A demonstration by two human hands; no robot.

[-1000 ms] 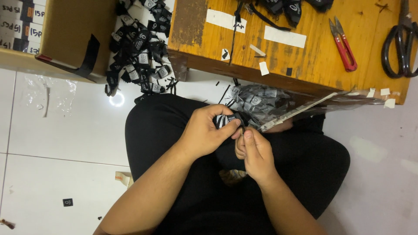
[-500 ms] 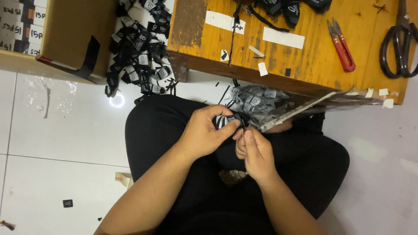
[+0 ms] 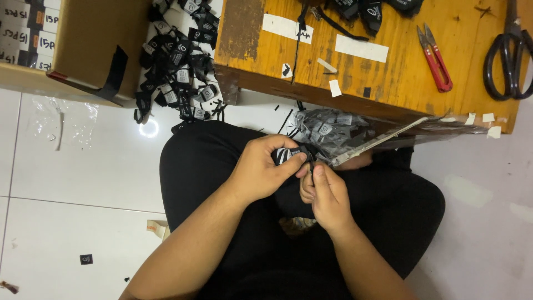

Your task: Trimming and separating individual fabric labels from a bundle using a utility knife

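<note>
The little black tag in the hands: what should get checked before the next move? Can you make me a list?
1. Left hand grips the little black tag: ok, fingers wrap it.
2. Right hand pinches at the tag's edge: ok, fingertips meet there.
3. What the right fingertips pinch, a thread or the tag itself: cannot tell, too small.
4. Clear bag of tags near the hands: ok, it lies just beyond them.
5. Red snips within sight: ok, lying on the wooden table.
6. Black scissors out of the way: ok, at the table's far end.
</note>
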